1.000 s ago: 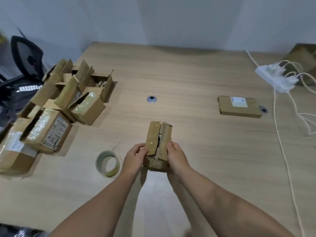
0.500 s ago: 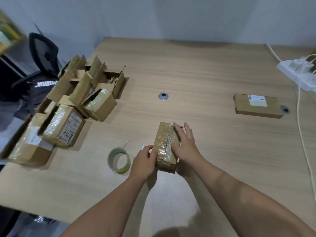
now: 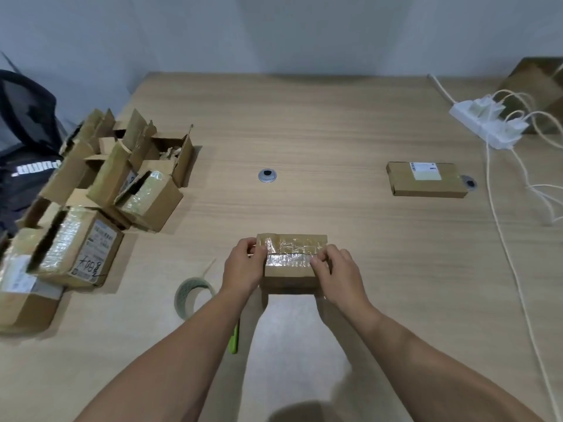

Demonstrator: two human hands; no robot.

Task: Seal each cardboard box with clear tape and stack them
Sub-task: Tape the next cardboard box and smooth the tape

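A wide wooden worktop (image 3: 304,132) fills the view. A pile of open boxes (image 3: 100,196) crowds its left edge. Near the front centre a small box (image 3: 289,271) lies flat, its top flaps closed and covered in crinkled clear tape. The left hand (image 3: 243,269) grips its left end and the right hand (image 3: 338,275) its right end, fingers clamped on the cardboard. A flat box (image 3: 426,181) lies well apart, to the right. A tape roll (image 3: 192,296) stands just left of the left wrist.
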